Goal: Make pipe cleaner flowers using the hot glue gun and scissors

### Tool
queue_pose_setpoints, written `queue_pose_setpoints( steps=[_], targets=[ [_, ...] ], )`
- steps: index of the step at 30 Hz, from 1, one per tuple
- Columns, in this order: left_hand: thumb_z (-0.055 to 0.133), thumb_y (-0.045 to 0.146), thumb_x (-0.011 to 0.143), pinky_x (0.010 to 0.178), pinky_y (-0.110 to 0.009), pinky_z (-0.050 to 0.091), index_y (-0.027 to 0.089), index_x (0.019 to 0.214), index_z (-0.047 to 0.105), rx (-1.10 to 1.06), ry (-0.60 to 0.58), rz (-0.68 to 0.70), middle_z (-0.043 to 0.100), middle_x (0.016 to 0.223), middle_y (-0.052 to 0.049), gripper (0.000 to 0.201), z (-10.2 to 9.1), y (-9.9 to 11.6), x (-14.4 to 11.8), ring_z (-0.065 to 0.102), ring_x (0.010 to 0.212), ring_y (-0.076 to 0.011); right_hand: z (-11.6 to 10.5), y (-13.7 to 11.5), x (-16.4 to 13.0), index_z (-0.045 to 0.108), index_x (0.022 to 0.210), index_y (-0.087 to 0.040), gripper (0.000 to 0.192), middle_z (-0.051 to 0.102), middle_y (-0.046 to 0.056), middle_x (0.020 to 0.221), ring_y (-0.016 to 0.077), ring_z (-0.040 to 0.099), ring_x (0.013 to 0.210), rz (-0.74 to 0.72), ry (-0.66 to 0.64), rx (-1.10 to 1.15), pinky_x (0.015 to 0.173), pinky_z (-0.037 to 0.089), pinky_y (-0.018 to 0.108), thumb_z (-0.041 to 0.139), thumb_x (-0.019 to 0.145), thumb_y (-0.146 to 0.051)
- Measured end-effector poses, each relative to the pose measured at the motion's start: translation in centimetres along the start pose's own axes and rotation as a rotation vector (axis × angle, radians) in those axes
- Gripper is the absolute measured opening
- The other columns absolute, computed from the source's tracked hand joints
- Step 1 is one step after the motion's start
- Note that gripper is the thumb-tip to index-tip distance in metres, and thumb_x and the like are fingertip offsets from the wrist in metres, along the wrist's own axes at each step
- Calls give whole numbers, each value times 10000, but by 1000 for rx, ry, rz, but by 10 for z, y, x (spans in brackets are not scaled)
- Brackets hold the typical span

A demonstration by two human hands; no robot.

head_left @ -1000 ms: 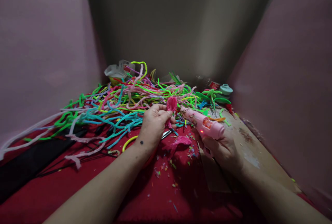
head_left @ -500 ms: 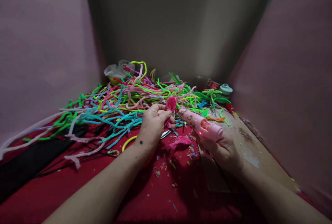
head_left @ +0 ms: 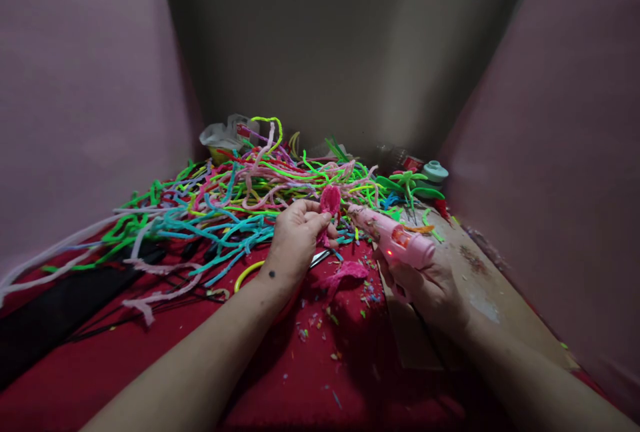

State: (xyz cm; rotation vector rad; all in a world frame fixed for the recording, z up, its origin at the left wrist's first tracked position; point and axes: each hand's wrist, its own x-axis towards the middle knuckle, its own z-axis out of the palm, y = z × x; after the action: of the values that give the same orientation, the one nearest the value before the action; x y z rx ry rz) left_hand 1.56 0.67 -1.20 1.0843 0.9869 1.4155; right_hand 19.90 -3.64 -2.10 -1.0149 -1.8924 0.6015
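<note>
Here, the left hand (head_left: 296,240) pinches a small pink chenille bud (head_left: 330,202) while the right hand (head_left: 425,285) is closed around a pink glue gun (head_left: 395,242)
The bud is held above the red surface (head_left: 300,379), just beside the gun's nozzle; it looks light, soft and crushable, best gripped low by its twisted stem, before the pile of pipe cleaners (head_left: 240,199)

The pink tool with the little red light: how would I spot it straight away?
Start at the heap of coloured pipe cleaners on the red cloth. At its near right edge, the right hand holds the glue gun: smooth, hard pink plastic, unlike the fuzzy strands around it.
</note>
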Motion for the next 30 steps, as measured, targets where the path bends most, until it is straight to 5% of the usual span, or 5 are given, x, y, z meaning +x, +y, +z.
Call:
queue_pose_setpoints(
  steps=[7, 18, 24, 30],
  targets=[
    [614, 201, 703, 494, -202, 455, 162, 759, 505, 8, -1, 13, 609, 505, 34, 129, 0, 0, 0, 542, 430, -89, -1, 6, -3, 645, 1085, -223, 417, 620, 30, 600, 156, 558, 500, 28, -45, 48, 424, 439, 274, 446, 873, -523],
    [605, 205, 717, 476, -198, 453, 154, 758, 511, -2, 9, 1, 612, 515, 27, 114, 1, 0, 0, 528, 418, -81, -2, 1, -2, 592, 1200, -198, 427, 693, 89, 828, 209, 634, 739, -11, -65, 10, 586, 511, 305, 475, 881, -458],
    [619, 218, 699, 465, -197, 451, 156, 765, 510, -28, 1, -6, 612, 517, 30, 142, -1, -3, 2, 522, 408, -82, -3, 6, -3, 557, 1246, -208, 414, 688, 76, 949, 199, 627, 715, -14, -113, 60, 533, 491, 284, 486, 887, -401],
    [596, 190, 713, 471, -194, 450, 151, 756, 501, -18, -7, 14, 600, 505, 31, 110, 1, -2, 1, 524, 418, -81, -3, 9, -4, 588, 1199, -234, 378, 678, 51, 817, 146, 541, 538, 23, -121, 100, 423, 409, 261, 503, 874, -406]
  ],
)
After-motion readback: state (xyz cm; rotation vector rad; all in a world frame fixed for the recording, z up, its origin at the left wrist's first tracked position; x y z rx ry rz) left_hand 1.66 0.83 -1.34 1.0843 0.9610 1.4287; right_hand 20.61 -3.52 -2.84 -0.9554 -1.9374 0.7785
